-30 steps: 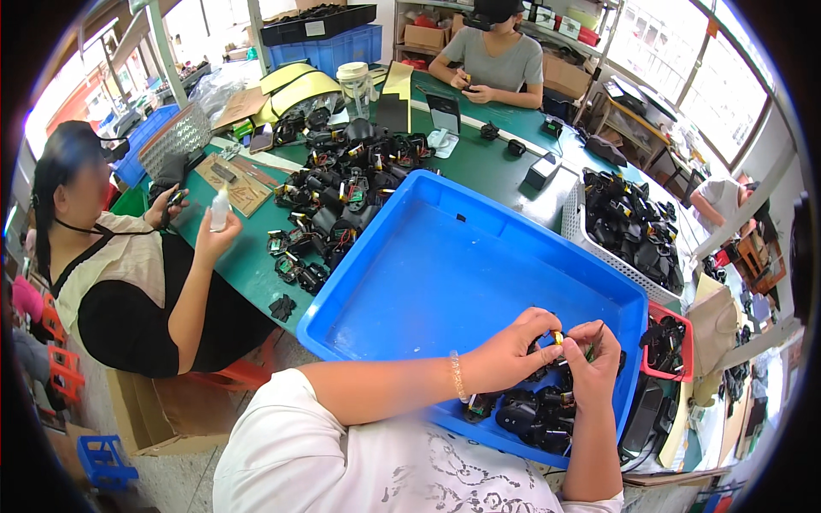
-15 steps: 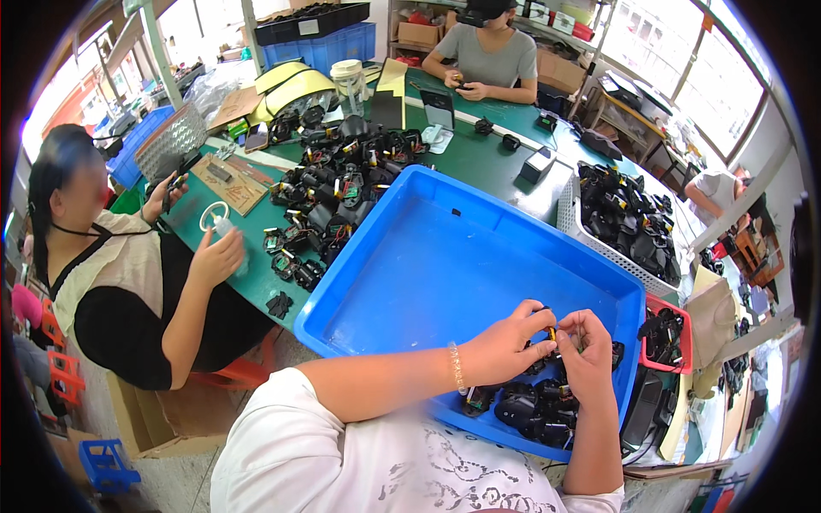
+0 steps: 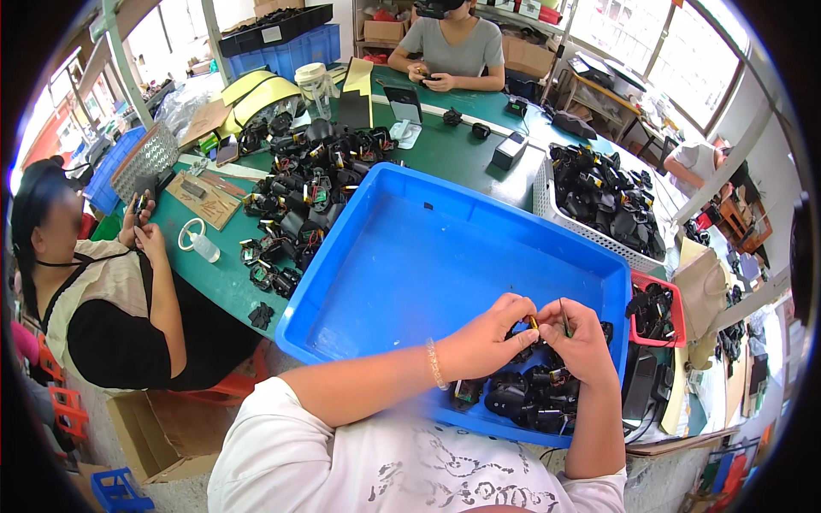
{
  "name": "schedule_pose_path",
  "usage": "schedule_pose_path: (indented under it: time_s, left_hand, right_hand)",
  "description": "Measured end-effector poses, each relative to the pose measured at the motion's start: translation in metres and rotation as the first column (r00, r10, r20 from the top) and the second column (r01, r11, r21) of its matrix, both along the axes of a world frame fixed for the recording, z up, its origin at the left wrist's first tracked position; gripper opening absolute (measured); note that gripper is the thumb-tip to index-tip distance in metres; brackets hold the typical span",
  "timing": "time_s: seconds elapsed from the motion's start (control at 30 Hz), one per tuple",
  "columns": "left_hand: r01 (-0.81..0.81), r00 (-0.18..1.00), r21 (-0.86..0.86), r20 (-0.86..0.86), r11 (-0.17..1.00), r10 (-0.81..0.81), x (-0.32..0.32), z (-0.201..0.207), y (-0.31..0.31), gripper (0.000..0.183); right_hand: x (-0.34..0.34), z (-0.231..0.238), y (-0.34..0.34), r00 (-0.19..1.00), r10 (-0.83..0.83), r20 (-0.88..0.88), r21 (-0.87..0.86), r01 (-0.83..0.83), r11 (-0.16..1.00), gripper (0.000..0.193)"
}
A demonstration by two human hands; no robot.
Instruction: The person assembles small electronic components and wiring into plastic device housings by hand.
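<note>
My left hand (image 3: 499, 335) is closed on a small black part with a yellow piece (image 3: 533, 322), over the right side of a large blue tray (image 3: 376, 248). Close beside it, my right hand (image 3: 583, 344) has its thumb and fingers pinched at the same part. A thin dark pointed thing (image 3: 564, 317) sticks up from the right hand's fingers; its kind is unclear. Below both hands, several black plastic assemblies (image 3: 530, 395) with bits of circuitry lie in the tray's near right corner. My fingers hide most of the held part.
Black assemblies (image 3: 312, 179) are heaped on the green table (image 3: 453, 154) left of the tray. A white basket (image 3: 590, 231) and a red bin (image 3: 676, 318) hold more at the right. Co-workers sit at the left and far side. A clear bottle (image 3: 205, 248) lies near the left one.
The view has shifted slightly. My hands stay together, and the thin dark thing now shows at my right fingers. The left co-worker's hand has moved off the bottle to their other hand.
</note>
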State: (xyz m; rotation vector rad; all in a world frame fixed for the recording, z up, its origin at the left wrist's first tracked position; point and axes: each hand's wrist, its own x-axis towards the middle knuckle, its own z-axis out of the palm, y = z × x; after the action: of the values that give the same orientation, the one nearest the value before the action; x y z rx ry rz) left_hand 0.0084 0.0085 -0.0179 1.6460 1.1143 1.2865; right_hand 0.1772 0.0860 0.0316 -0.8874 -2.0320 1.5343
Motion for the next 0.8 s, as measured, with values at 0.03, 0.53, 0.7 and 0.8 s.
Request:
schedule_pose_path:
  time_s: [0.03,0.53,0.7,0.8]
  left_hand:
    - [0.001,1.000,0.016,0.006,1.000,-0.001,0.000,0.000,0.000,0.025]
    - [0.048,0.999,-0.003,0.026,0.999,-0.048,-0.002,-0.002,0.001,0.027]
    - [0.061,0.997,-0.152,0.062,0.987,-0.052,-0.005,0.008,0.001,0.032]
    - [0.101,0.984,-0.243,0.167,0.965,-0.061,-0.004,0.005,0.000,0.035]
  right_hand:
    - [0.002,0.000,0.000,1.000,0.012,0.021,0.027,-0.012,1.000,0.012]
    - [-0.006,-0.001,-0.005,0.999,-0.017,-0.039,0.039,0.018,0.999,0.007]
    - [-0.011,0.000,-0.008,0.995,-0.061,-0.078,0.087,0.067,0.994,0.007]
    - [-0.014,-0.002,-0.013,0.989,-0.104,-0.100,0.072,0.112,0.991,0.007]
